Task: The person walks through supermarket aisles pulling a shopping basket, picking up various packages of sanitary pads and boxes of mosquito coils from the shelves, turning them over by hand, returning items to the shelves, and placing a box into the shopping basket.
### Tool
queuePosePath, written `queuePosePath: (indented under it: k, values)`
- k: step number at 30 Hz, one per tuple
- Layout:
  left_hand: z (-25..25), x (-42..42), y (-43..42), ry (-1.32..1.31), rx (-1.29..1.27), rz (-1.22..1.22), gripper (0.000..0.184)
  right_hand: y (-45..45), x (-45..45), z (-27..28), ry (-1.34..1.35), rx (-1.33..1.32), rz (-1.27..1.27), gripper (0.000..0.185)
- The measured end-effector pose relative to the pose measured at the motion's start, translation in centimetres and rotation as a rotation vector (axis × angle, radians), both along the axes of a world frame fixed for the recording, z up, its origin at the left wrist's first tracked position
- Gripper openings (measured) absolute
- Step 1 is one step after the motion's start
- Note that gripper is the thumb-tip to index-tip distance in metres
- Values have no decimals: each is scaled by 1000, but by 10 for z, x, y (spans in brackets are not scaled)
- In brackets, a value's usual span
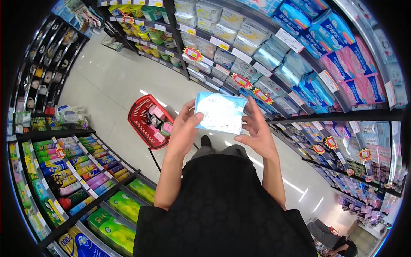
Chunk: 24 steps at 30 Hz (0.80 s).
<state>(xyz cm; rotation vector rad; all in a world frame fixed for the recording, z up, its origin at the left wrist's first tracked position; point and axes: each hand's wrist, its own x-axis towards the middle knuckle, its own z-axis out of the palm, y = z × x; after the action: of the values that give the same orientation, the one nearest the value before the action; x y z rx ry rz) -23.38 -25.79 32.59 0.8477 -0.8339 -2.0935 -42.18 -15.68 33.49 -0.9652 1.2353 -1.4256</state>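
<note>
A light blue and white plastic-wrapped package (220, 111) is held up in front of my body, over the floor. My left hand (185, 126) grips its left side, with the thumb on the front face. At its right edge is my right hand (257, 128), fingers behind the edge and thumb at the lower corner. The print on the package is too washed out to read. Left of my hands, a red shopping basket (139, 112) stands on the floor with several pink and other small packages (157, 128) in it.
Shelves (239, 53) of packaged pads run along the upper right, with price tags. At lower left a shelf holds colourful bottles and cans (72, 169) and green packs (113, 218). Another person (327, 235) is at the bottom right. Dark racks (47, 64) stand far left.
</note>
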Motion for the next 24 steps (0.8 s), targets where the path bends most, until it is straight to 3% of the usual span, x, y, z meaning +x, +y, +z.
queuePosePath:
  k: [3, 7, 11, 16, 18, 20, 21, 22, 24]
  values:
    - [7, 6, -5, -9, -97, 67, 58, -8, 3, -5, -219, 3, 52, 95]
    - [8, 14, -10, -22, -236, 67, 59, -21, 19, -7, -177, 45, -24, 88]
    - [-5, 13, -17, 35, -184, 54, 56, -26, 26, 0, -90, 32, -79, 86]
    - [-27, -2, -20, 382, 305, -79, 49, -23, 36, 19, 152, -131, 25, 67]
    - [-56, -8, -24, 429, 302, -173, 51, -24, 37, 25, 133, -146, 31, 62]
    - [-78, -12, -29, 790, 334, -355, 51, -23, 34, 27, 189, -133, 70, 63]
    - [-75, -16, -29, 816, 300, -384, 53, -23, 32, 29, 201, -121, 77, 63]
    - [-61, -18, -28, 814, 303, -388, 53, -22, 30, 27, 199, -120, 73, 63]
    - [-33, -24, -25, 397, 313, -130, 53, -20, 24, 23, 162, -123, 9, 67]
